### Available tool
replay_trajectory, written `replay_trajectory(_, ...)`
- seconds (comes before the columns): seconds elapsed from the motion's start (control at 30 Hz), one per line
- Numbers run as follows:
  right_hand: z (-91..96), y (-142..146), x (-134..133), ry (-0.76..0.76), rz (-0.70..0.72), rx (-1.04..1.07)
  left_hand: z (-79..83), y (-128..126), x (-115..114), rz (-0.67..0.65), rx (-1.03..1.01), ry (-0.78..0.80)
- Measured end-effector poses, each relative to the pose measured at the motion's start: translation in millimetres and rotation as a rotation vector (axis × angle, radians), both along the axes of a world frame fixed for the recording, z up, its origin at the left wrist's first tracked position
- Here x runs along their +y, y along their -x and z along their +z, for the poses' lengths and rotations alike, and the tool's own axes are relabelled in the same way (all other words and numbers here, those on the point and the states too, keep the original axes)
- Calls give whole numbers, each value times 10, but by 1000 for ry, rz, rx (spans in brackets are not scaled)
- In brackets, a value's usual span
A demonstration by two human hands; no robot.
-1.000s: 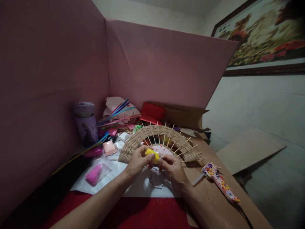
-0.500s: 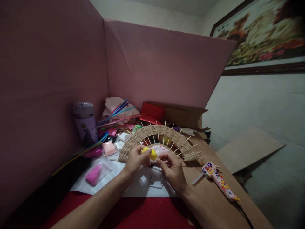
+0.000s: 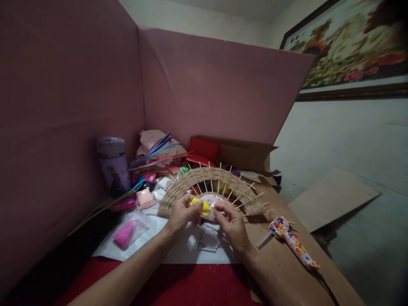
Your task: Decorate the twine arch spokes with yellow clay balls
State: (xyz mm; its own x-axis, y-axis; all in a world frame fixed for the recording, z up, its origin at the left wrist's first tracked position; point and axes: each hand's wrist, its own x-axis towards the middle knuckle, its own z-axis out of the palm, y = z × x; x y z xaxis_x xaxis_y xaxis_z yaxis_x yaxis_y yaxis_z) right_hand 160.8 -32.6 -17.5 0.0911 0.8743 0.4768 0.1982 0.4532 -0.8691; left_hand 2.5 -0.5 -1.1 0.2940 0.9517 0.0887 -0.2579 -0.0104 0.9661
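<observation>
My left hand (image 3: 181, 213) pinches a lump of yellow clay (image 3: 201, 205) in a clear wrapper between thumb and fingers. My right hand (image 3: 232, 224) is close on its right, with fingertips curled and pinched at the clay's wrapper edge. Both hands hover over a white sheet (image 3: 178, 250) on the table. Just behind them stands a half-round woven twine arch (image 3: 210, 177) with wooden sticks poking out around its rim.
A flower-patterned glue gun (image 3: 291, 241) lies right of my hands. Left are pink clay packets (image 3: 127, 232), a purple bottle (image 3: 113, 163) and coloured straws (image 3: 159, 149). Pink boards (image 3: 197, 85) wall the back and left; a cardboard box (image 3: 245, 155) sits behind.
My right hand let go of the clay half a second ago and has now come back to its right side. The yellow clay stayed in my left hand.
</observation>
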Motion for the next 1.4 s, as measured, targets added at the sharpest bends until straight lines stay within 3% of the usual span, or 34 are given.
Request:
replay_trajectory(0.23, -45, -35, 19, -81, 31, -49, -28, 3, 8, -21, 17, 5)
replay_trajectory(0.57, 38, -21, -19, -27, 77, -161, -86, -27, 16, -21, 47, -3)
replay_trajectory(0.87, 54, 6, -59, -153, 42, -170, -44, -54, -40, 6, 70, -93)
replay_trajectory(1.07, 61, 17, -90, -176, 17, -252, -60, -81, -86, -58, 91, -94)
replay_trajectory(1.23, 66, -31, -90, -159, -15, -243, -12, -23, -18, 65, 76, -103)
replay_trajectory(1.4, 72, -39, -98, -189, 8, -258, -7, 65, 94, 105, 162, -197)
